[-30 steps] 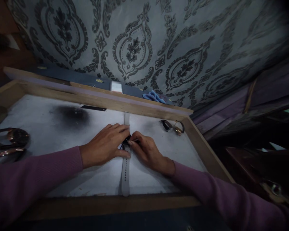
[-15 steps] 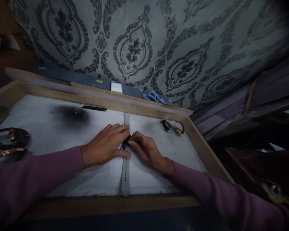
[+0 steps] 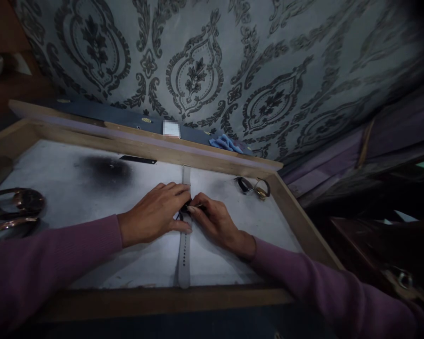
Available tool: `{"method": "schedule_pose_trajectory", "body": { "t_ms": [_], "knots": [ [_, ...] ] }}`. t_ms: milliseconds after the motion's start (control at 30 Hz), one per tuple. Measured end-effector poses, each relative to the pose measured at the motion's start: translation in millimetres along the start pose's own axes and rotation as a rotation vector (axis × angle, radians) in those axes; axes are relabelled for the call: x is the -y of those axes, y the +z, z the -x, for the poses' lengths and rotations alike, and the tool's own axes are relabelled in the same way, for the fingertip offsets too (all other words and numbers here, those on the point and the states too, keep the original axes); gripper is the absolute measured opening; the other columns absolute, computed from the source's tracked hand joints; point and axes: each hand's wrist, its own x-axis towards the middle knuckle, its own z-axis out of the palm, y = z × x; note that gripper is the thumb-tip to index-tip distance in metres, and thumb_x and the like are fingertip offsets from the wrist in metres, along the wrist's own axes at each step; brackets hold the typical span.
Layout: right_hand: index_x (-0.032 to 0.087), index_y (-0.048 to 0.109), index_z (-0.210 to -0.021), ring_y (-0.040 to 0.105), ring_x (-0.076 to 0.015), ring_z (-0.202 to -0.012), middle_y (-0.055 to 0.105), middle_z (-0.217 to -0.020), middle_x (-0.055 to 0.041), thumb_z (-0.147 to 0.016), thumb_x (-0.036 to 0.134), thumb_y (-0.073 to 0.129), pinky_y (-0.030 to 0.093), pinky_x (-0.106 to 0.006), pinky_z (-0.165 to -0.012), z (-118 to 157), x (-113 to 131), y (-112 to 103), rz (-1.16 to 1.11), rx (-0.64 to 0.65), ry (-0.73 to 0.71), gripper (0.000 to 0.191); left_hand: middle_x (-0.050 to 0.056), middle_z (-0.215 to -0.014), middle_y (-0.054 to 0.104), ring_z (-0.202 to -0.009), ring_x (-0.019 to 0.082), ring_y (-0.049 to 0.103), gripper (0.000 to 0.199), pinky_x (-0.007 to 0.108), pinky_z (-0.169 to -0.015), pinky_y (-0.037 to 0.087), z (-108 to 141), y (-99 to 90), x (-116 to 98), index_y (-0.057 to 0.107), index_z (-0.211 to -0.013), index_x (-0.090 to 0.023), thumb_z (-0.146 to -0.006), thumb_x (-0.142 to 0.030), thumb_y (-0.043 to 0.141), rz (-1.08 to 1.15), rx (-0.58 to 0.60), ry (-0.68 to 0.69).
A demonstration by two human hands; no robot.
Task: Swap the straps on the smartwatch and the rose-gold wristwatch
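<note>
A wristwatch with a pale grey strap [image 3: 184, 256] lies stretched lengthwise on the white surface, its dark case [image 3: 185, 206] mostly hidden by my fingers. My left hand [image 3: 159, 212] grips the case from the left, fingers over the far side and thumb on the near side. My right hand [image 3: 212, 219] is closed in a pinch at the case's right edge. Something thin and dark shows between its thumb and fingers, too small to make out.
A raised wooden rim [image 3: 240, 162] surrounds the white work surface. Two watches, one a dark watch [image 3: 28, 201], lie at the left. A flat black strip [image 3: 138, 159] sits near the back, another watch [image 3: 260, 189] at the right. A blue cloth [image 3: 226, 142] rests behind the rim.
</note>
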Motion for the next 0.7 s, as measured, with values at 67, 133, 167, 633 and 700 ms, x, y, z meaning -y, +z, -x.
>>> {"method": "schedule_pose_trajectory", "body": {
  "t_ms": [67, 133, 167, 633, 700],
  "knots": [
    [0.02, 0.049, -0.084, 0.05, -0.0108, -0.061, 0.054, -0.072, 0.0017, -0.099, 0.022, 0.046, 0.043, -0.023, -0.057, -0.4, 0.4, -0.1, 0.004, 0.006, 0.005, 0.016, 0.013, -0.127, 0.061, -0.112, 0.031, 0.058, 0.044, 0.044, -0.092, 0.047, 0.0, 0.3, 0.2, 0.06, -0.108, -0.017, -0.078, -0.045, 0.078, 0.005, 0.009, -0.003],
    [0.02, 0.049, -0.084, 0.051, -0.0114, -0.062, 0.054, -0.073, 0.0011, -0.1, 0.023, 0.045, 0.044, -0.024, -0.057, -0.7, 0.9, -0.7, 0.011, 0.018, 0.016, 0.017, 0.014, -0.131, 0.058, -0.114, 0.032, 0.057, 0.044, 0.045, -0.093, 0.047, 0.1, 0.4, 0.2, 0.059, -0.107, -0.016, -0.079, -0.044, 0.077, 0.012, 0.019, -0.009],
    [0.02, 0.048, -0.084, 0.051, -0.0117, -0.062, 0.054, -0.073, 0.0008, -0.1, 0.024, 0.045, 0.044, -0.024, -0.058, -0.9, 1.2, -1.2, 0.017, 0.026, 0.023, 0.017, 0.015, -0.133, 0.058, -0.115, 0.032, 0.056, 0.045, 0.045, -0.093, 0.046, 0.2, 0.4, 0.1, 0.059, -0.108, -0.015, -0.079, -0.044, 0.077, 0.015, 0.023, -0.013],
    [0.02, 0.046, -0.084, 0.048, -0.011, -0.059, 0.053, -0.073, 0.0013, -0.099, 0.019, 0.045, 0.042, -0.023, -0.056, -1.0, 2.2, -5.5, 0.044, 0.023, 0.003, 0.015, 0.014, -0.132, 0.059, -0.117, 0.033, 0.056, 0.044, 0.047, -0.094, 0.046, 0.3, -0.8, 0.4, 0.06, -0.111, -0.017, -0.081, -0.045, 0.074, 0.04, 0.024, -0.014],
    [0.021, 0.046, -0.084, 0.047, -0.0107, -0.059, 0.052, -0.072, 0.0019, -0.098, 0.018, 0.045, 0.041, -0.023, -0.055, -1.0, 2.4, -5.9, 0.043, 0.022, -0.003, 0.015, 0.014, -0.134, 0.058, -0.116, 0.033, 0.056, 0.044, 0.046, -0.094, 0.046, 0.2, -1.1, 0.2, 0.06, -0.111, -0.017, -0.08, -0.045, 0.076, 0.028, 0.026, -0.017]
  ]
}}
